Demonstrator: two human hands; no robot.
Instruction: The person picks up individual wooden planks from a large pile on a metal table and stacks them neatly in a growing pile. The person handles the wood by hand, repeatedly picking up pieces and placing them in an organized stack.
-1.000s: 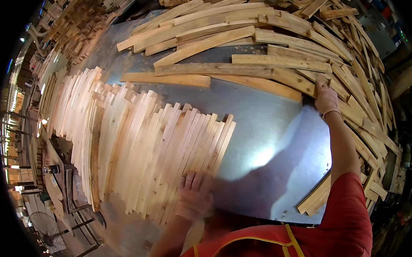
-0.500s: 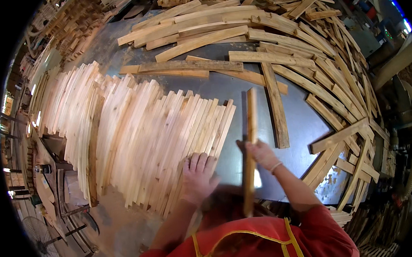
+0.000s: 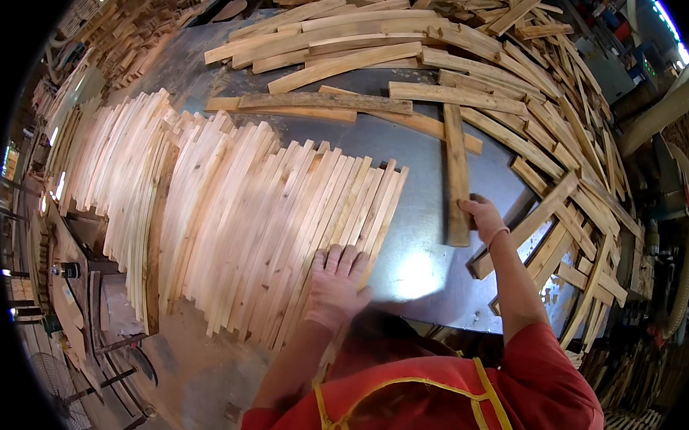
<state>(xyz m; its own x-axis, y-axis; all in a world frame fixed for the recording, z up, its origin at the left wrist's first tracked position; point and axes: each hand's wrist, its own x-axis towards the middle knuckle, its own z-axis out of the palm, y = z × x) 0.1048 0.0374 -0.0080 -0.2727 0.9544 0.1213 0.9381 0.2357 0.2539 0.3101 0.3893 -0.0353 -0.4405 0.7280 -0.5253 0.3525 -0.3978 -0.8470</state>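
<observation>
Overhead, a grey metal worktop (image 3: 428,172) carries a wide row of pale wooden slats (image 3: 228,221) under and beyond the left hand (image 3: 336,281), which lies flat with fingers spread. Right of it, the right hand (image 3: 485,219) grips the near end of a single darker slat (image 3: 456,170) lying on the worktop.

Two gloved hands in view: left hand (image 3: 336,284), right hand (image 3: 483,217). One grey metal table (image 3: 433,269). One dark wooden slat (image 3: 456,174) lying alone on the table. Pale wooden slats laid side by side (image 3: 235,213): several dozen, too many to count. Loose darker slats heaped (image 3: 508,74): likewise uncountable.
</observation>
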